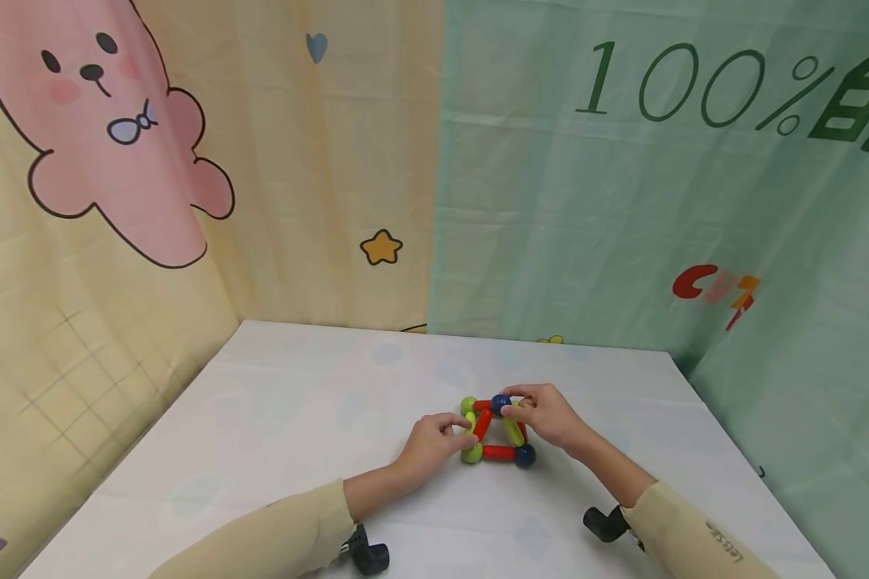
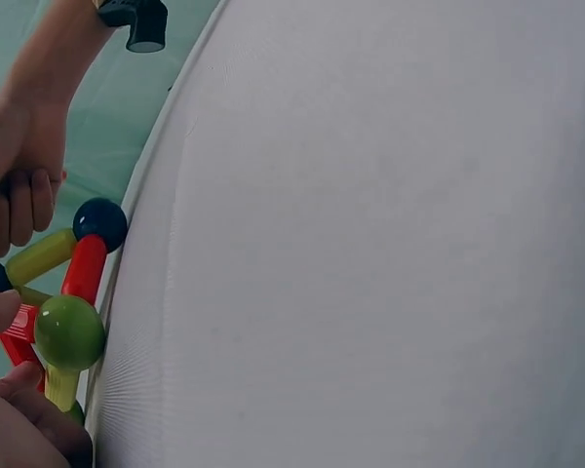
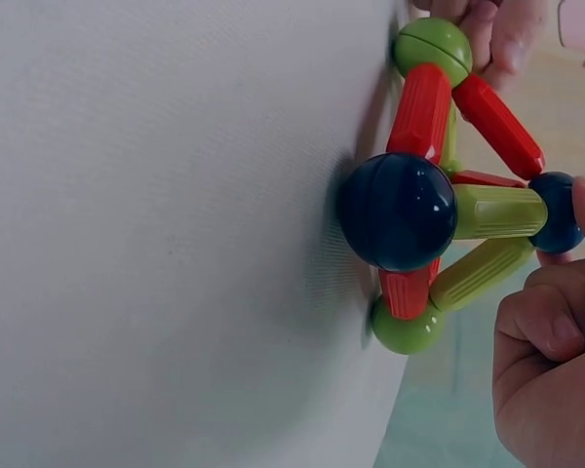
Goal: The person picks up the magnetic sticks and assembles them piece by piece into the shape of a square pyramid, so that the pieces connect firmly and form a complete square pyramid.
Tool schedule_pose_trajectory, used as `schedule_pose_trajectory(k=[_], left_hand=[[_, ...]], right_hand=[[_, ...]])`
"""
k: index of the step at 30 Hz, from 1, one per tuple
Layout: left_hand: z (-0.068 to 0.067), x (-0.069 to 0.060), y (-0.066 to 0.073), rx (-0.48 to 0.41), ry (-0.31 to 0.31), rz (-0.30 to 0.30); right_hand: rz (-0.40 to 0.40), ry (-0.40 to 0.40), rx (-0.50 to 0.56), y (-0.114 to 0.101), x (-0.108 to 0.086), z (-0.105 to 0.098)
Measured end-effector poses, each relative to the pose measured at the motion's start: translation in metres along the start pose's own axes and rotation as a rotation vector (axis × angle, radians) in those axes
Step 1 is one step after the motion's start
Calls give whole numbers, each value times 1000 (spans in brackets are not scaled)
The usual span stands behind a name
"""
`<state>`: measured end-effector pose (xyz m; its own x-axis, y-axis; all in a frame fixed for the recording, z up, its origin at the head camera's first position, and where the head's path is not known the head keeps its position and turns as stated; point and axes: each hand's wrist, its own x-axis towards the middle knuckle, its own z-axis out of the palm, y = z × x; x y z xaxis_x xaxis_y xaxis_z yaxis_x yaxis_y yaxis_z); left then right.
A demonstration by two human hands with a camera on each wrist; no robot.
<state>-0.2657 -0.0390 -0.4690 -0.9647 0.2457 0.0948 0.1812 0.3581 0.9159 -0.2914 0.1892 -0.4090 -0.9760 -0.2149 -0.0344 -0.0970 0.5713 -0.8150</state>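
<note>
A pyramid-like frame of magnetic rods and balls (image 1: 498, 452) stands on the white table. Red and yellow-green rods join its green and dark blue balls. My right hand (image 1: 546, 414) pinches the raised dark blue ball (image 3: 558, 213) at the top between thumb and fingertips. On the left side, my left hand (image 1: 430, 446) grips the frame by a yellow-green rod, close to the front green ball (image 2: 69, 333). Another dark blue ball (image 3: 398, 212) rests on the table at the front right corner. Fingers hide part of the left-hand rods.
The white table (image 1: 319, 402) reaches back to hanging cloths, a cream one (image 1: 333, 161) and a green one (image 1: 550, 201). Black wrist camera mounts (image 1: 369, 555) hang below both sleeves, close to the table.
</note>
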Motion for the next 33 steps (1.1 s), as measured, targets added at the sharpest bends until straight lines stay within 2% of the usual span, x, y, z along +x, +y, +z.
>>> schedule_pose_trajectory(k=[5, 19, 26, 33], left_hand=[[3, 5, 6, -12, -18, -1], [1, 7, 16, 105, -33, -17], [3, 8, 16, 91, -40, 9], [4, 7, 13, 78, -50, 2]], right_hand=[[-2, 8, 1, 0, -1, 2], [-8, 16, -13, -2, -3, 2], [-16, 24, -14, -1, -1, 3], [-31, 44, -9, 9, -6, -1]])
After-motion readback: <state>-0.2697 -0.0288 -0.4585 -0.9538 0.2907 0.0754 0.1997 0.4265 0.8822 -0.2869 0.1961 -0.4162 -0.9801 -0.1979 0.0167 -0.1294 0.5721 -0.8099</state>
